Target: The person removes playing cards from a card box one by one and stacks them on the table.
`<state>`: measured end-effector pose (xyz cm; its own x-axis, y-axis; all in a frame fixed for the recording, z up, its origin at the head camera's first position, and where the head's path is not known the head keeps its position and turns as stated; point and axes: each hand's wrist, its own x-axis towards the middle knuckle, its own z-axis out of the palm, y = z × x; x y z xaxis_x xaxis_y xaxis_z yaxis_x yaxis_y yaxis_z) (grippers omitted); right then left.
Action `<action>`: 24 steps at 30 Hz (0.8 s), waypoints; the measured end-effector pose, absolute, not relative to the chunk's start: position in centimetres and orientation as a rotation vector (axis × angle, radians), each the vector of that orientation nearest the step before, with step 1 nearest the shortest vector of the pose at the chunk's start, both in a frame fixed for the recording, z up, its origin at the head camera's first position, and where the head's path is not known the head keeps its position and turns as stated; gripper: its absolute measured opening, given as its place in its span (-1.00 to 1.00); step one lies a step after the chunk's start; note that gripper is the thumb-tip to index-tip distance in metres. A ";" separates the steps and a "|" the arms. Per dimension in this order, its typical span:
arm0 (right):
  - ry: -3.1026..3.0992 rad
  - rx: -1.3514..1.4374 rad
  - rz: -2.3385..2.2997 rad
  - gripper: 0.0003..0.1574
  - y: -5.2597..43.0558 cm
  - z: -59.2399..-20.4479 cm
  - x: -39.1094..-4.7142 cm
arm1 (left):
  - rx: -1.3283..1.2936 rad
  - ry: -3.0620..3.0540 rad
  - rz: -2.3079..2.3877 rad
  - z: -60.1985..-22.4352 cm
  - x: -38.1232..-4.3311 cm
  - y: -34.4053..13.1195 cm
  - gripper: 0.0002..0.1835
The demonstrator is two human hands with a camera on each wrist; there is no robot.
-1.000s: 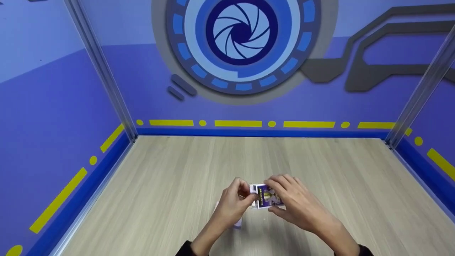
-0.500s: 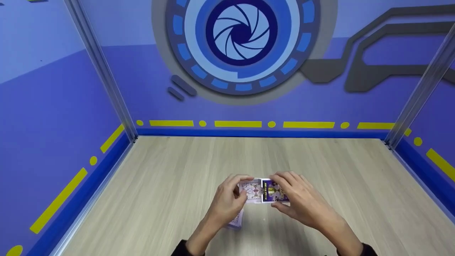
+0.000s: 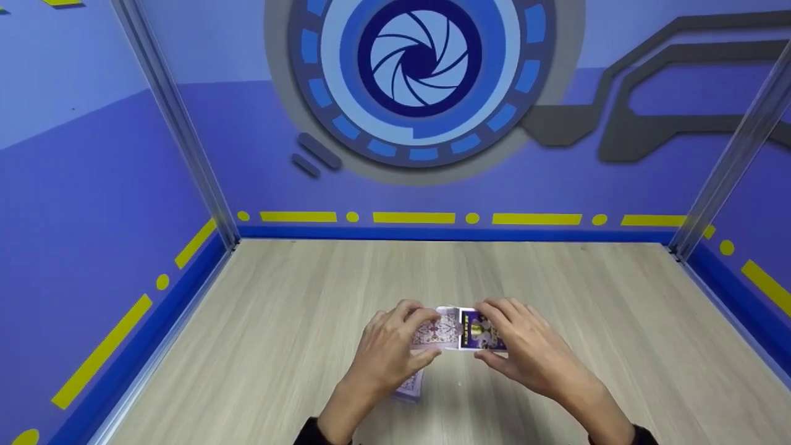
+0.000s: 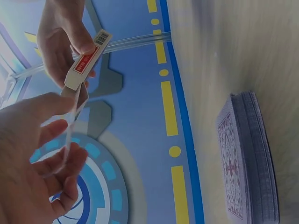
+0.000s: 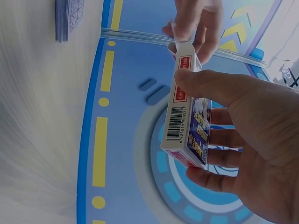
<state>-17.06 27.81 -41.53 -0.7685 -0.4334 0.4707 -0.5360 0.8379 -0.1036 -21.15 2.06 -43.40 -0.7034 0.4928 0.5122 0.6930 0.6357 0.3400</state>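
Note:
Over the table, my right hand grips a small card box by its two long edges. The box has a purple picture face and white sides; a barcode and red label show on one side in the right wrist view. My left hand pinches thin playing cards between thumb and fingers, their patterned backs facing up. Those cards stick out of the box's left end, their inner part hidden inside it. A deck of cards with the same kind of back lies on the table below my left hand, partly covered by it in the head view.
The pale wooden table is bounded by blue printed panels at the back and both sides. Metal corner posts stand where the panels meet.
My left hand has moved left from the box's end, and more of the patterned cards shows outside it. The right hand with the box has shifted slightly right.

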 end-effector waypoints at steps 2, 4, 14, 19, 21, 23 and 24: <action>-2.582 0.721 0.325 -0.09 27.8 -41.5 -17.0 | -0.942 -2.536 -0.688 -43.5 -21.1 2.1 -0.35; -2.582 0.723 0.325 -0.09 27.8 -41.5 -17.0 | -0.943 -2.561 -0.655 -43.7 -21.1 2.2 -0.28; -2.561 0.687 0.348 -0.08 28.4 -41.3 -17.2 | -0.934 -2.633 -0.672 -43.3 -21.5 1.2 -0.25; -2.548 0.623 0.392 -0.12 29.3 -40.9 -17.4 | -0.928 -2.641 -0.663 -43.0 -22.0 0.3 -0.26; -2.550 0.598 0.403 -0.13 29.7 -40.7 -17.4 | -0.922 -2.634 -0.645 -43.0 -22.1 0.0 -0.27; -2.559 0.571 0.405 -0.14 30.0 -40.5 -17.4 | -0.912 -2.621 -0.639 -43.0 -22.3 -0.2 -0.27; -2.564 0.557 0.405 -0.14 30.2 -40.4 -17.4 | -0.903 -2.614 -0.637 -43.0 -22.4 -0.4 -0.28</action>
